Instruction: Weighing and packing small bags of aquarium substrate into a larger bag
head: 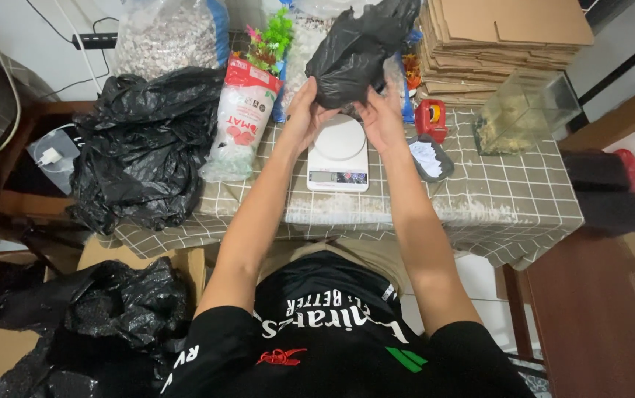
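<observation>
A white kitchen scale [338, 153] stands mid-surface, its narrow grey screen [337, 177] along the near edge. Left of the scale leans a red-topped white pouch [242, 118] with clear bottom. Behind the pouch sits a clear sack of gravel [166, 33]. Right behind the scale rises a stack of flat brown cartons [498, 40].

Home packing corner, small-scale selling setup: checked tablecloth table [494, 199] with kitchen scale [338, 156], flat cardboard stack [501, 44], tape dispenser [431, 118], gravel bags [166, 33], black plastic bags [140, 147], tiled floor, power strip [96, 40].
</observation>
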